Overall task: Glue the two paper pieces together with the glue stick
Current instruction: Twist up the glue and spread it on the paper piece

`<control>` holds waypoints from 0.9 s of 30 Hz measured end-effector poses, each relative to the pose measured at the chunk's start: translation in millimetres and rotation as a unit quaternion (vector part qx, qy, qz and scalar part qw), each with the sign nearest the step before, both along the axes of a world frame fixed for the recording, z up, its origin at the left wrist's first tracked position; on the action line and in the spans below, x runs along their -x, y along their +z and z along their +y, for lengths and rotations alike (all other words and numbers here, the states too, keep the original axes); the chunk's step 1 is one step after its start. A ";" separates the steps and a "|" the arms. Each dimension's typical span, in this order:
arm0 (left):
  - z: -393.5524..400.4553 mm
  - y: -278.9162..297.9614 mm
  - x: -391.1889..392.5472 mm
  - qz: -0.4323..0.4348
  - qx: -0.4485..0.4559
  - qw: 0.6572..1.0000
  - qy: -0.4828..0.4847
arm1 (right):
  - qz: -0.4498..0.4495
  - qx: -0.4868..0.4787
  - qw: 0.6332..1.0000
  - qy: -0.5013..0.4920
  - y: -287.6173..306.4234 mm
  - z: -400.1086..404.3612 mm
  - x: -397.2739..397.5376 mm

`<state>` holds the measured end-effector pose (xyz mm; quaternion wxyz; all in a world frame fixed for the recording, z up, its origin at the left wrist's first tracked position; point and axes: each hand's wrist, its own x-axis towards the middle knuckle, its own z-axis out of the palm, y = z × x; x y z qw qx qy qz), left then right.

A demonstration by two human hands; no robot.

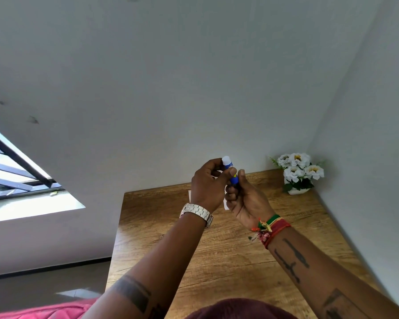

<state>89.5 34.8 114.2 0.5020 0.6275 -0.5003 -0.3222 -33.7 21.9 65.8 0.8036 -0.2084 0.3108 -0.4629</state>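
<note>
I hold a blue glue stick (231, 172) with a white cap upright above the wooden table (217, 249). My right hand (245, 201) grips its lower blue body. My left hand (209, 185), with a metal watch on the wrist, has its fingers closed around the upper part near the white cap. White paper (225, 204) lies on the table behind my hands. Only its edges show at the left and right of my wrists, so I cannot tell the two pieces apart.
A small white pot of white flowers (297, 173) stands in the table's far right corner. Grey walls close in behind and on the right. A window (16, 171) is at the left, and red fabric (44, 311) lies at the bottom left.
</note>
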 end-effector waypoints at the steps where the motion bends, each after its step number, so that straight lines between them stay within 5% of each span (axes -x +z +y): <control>1: -0.3 0.1 -0.8 0.003 0.001 1.000 0.001 | -0.008 0.002 1.000 -0.006 0.3 -0.2 0.1; 6: -0.8 -3.4 -3.0 0.015 -0.004 1.000 0.004 | -0.069 0.004 0.997 -0.020 -2.2 1.7 4.2; 12: -0.8 -5.4 -2.9 0.022 -0.015 1.000 -0.005 | 0.010 -0.009 1.000 0.017 0.2 1.9 -2.0; 27: -4.8 -7.0 -8.6 0.051 -0.008 0.999 0.001 | 0.003 0.024 1.000 -0.012 2.9 -0.4 3.8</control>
